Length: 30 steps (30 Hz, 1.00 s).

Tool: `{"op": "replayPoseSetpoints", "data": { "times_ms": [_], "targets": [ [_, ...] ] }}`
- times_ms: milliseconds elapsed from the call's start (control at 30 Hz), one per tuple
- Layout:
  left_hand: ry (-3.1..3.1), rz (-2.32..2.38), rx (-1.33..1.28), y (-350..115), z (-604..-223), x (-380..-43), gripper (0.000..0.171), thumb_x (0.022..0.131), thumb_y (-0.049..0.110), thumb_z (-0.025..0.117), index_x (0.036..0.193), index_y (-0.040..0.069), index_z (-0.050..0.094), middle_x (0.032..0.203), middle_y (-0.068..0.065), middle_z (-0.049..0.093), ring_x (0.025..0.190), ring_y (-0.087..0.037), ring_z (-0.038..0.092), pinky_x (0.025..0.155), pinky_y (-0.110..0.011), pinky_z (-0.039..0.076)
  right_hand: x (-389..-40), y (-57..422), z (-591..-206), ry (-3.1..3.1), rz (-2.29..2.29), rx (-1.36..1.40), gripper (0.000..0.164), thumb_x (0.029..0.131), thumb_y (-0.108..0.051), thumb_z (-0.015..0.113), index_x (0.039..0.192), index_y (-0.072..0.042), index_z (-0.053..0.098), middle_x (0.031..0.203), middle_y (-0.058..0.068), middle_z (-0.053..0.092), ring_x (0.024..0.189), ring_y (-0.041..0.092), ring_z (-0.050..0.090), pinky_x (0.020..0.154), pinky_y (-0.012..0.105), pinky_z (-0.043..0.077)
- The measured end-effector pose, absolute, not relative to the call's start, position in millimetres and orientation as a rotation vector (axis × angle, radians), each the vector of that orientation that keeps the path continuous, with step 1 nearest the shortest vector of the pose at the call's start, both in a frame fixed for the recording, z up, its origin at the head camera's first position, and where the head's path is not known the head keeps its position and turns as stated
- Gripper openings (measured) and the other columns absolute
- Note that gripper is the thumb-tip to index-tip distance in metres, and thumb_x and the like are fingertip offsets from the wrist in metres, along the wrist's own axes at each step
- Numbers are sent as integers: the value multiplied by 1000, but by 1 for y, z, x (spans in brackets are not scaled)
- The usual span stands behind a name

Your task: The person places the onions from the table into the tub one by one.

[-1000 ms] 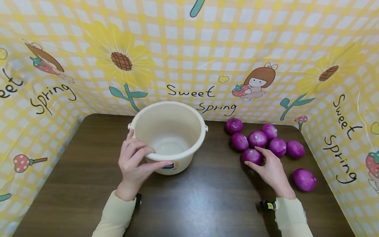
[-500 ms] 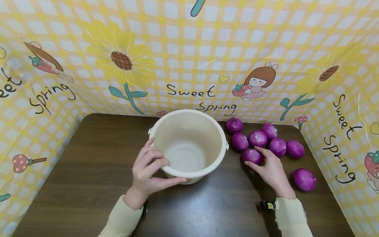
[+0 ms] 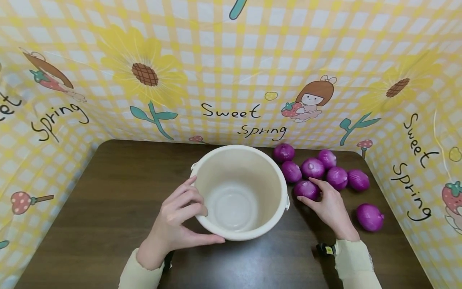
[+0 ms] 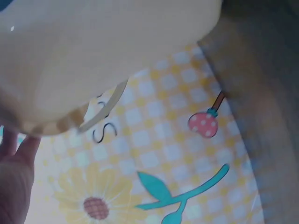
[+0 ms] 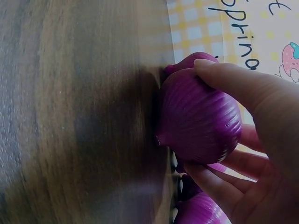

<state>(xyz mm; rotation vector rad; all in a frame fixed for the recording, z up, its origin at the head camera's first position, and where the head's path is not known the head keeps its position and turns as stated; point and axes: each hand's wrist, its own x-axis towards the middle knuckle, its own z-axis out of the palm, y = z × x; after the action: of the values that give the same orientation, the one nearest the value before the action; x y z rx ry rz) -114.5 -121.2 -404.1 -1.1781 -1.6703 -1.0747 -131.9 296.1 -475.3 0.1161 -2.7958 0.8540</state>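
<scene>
One checked cloth (image 3: 220, 56), yellow and white, behind the table. One table (image 3: 90, 224), dark brown wood. One bucket (image 3: 234, 168), cream, left of the onions (image 3: 313, 167) — its rim gripped by a person's left hand (image 3: 177, 224) at the near left. One right hand (image 3: 331, 206), thumb and fingers pinching the nearest onion of the cluster (image 3: 304, 189). Seven other purple onions — six grouped beyond that hand, one apart beside the right wrist.
</scene>
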Motion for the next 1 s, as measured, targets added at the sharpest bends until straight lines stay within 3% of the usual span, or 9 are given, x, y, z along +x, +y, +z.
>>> {"op": "replayPoseSetpoints", "data": {
  "times_ms": [467,667,1000],
  "targets": [
    [-1724,-1098,-1232,-132,-399,-109,58,61,55,95,71,10,60,79,-2,58,80,-26,59,107,-59,44,-131,295,-475,-2792,844,122,67,82,-30,88,134,1,60,128,24,61,106,39,60,88,57,52],
    [-1697,-1069,-1190,-135,-404,-113,60,60,61,92,70,10,62,76,-2,62,86,-34,65,105,-59,47,-131,295,-475,-2799,851,121,68,83,-33,87,135,1,60,130,25,60,110,41,59,91,60,52],
    [-1694,-1083,-1187,-136,-406,-115,60,58,59,94,70,9,63,75,-1,62,85,-31,65,103,-58,48,-131,297,-475,-2789,865,99,69,83,-38,87,135,-1,61,130,23,61,113,40,58,93,60,50]
  ]
}}
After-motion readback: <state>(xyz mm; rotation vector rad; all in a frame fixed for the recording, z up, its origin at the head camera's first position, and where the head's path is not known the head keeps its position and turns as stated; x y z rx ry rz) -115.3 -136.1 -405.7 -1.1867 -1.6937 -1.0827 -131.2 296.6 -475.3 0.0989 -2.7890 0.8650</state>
